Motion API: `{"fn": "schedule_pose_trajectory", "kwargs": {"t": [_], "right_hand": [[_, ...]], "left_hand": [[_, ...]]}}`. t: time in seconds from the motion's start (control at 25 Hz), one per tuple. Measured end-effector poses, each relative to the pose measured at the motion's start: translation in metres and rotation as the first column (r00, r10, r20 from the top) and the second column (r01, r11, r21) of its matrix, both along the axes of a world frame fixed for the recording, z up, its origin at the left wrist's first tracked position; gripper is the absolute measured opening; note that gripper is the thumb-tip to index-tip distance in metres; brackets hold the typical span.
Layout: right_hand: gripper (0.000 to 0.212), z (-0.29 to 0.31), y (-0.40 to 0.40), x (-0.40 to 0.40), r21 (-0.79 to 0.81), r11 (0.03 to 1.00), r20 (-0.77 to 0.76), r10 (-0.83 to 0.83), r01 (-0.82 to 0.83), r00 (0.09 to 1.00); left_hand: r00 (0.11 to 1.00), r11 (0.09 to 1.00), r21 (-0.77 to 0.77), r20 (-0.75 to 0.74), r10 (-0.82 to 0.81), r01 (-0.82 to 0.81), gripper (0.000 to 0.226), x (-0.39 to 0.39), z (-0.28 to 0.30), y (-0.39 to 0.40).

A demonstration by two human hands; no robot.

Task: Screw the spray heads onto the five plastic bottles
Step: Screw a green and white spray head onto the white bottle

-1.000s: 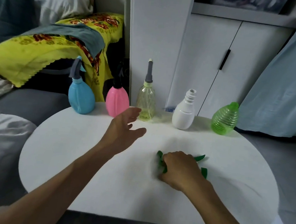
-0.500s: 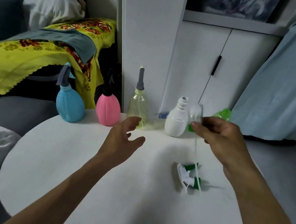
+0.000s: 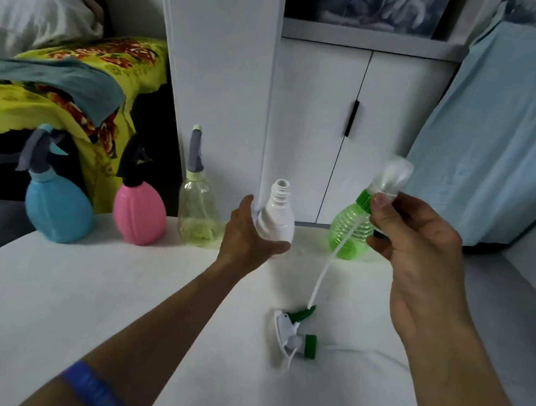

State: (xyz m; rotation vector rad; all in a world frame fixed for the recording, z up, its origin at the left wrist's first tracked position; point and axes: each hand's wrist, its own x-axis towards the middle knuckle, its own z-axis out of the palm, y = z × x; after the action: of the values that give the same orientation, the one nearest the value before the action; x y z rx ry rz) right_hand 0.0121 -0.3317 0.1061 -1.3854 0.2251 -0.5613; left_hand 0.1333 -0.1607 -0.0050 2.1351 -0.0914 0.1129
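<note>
Bottles line the far edge of the white table [image 3: 84, 299]: blue bottle [image 3: 58, 207], pink bottle [image 3: 139, 214] and clear yellowish bottle [image 3: 198, 212] each wear a head already, while the white bottle [image 3: 276, 217] stands with its threaded neck bare and the green ribbed bottle [image 3: 347, 234] sits just beside it on the right. Right hand [image 3: 421, 245] is up in the air, fingers and thumb pinching a clear-capped spray head [image 3: 391, 179], its long white dip tube [image 3: 330, 262] trailing down toward the table. Left hand [image 3: 250, 234] reaches in with fingers spread, holding nothing, right at the white bottle's shoulder; whether it touches, I can't tell. A green-and-white trigger head [image 3: 295, 336] lies on the table, nearer the person.

The tidy way from here, I'd say: get the left hand wrapped low on the bottle so it can't spin or tip, feed the tube tip into the neck first, then lower the collar square onto the threads. That tube is bendy and could catch on the rim, so guide it in slowly. Seat the collar flat before turning, or it may cross-thread.
</note>
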Motion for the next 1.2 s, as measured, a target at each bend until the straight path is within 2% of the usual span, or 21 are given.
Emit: {"fn": "schedule_pose_trajectory", "kwargs": {"t": [0.12,0.16,0.24,0.32,0.44,0.6,0.76,0.92,1.2], "right_hand": [[0.009,0.001,-0.009,-0.001,-0.006,1.0,0.026,-0.016,0.016,1.0],[0.009,0.001,-0.011,-0.001,-0.012,1.0,0.027,-0.018,0.018,0.999],[0.01,0.003,-0.014,-0.003,-0.008,1.0,0.038,-0.022,0.023,0.999],[0.015,0.005,-0.018,-0.005,0.007,1.0,0.058,-0.024,0.023,0.998],[0.03,0.008,-0.019,-0.005,0.055,0.997,0.082,-0.049,0.045,0.995],[0.01,0.013,-0.011,-0.001,0.214,0.975,0.119,-0.087,0.06,0.989],[0.008,0.017,0.004,-0.007,0.331,0.943,0.185,-0.11,0.043,0.977],[0.004,0.015,0.025,-0.011,0.369,0.929,0.209,-0.045,-0.036,0.977],[0.013,0.009,0.05,-0.005,0.377,0.924,0.163,0.01,-0.071,0.987]], "left_hand": [[0.994,0.996,-0.04,-0.074,0.078,-0.081,0.12,0.022,-0.015,-0.013],[0.993,0.994,-0.072,-0.088,0.079,-0.085,0.111,0.026,-0.02,-0.014],[0.995,0.99,-0.115,-0.072,0.072,-0.08,0.079,0.03,-0.028,-0.018],[0.995,0.988,-0.129,-0.075,0.071,-0.08,0.07,0.027,-0.029,-0.019],[0.998,0.998,-0.029,-0.028,0.049,-0.05,0.071,0.015,-0.013,-0.012],[0.992,0.983,0.172,0.099,-0.078,0.06,0.071,-0.018,0.022,0.023],[0.949,0.907,0.419,0.267,-0.17,0.044,0.079,-0.069,0.036,0.084],[0.943,0.908,0.414,0.321,-0.086,-0.058,0.081,-0.121,0.023,0.131],[0.939,0.929,0.357,0.342,-0.031,-0.099,0.079,-0.134,0.025,0.145]]}}
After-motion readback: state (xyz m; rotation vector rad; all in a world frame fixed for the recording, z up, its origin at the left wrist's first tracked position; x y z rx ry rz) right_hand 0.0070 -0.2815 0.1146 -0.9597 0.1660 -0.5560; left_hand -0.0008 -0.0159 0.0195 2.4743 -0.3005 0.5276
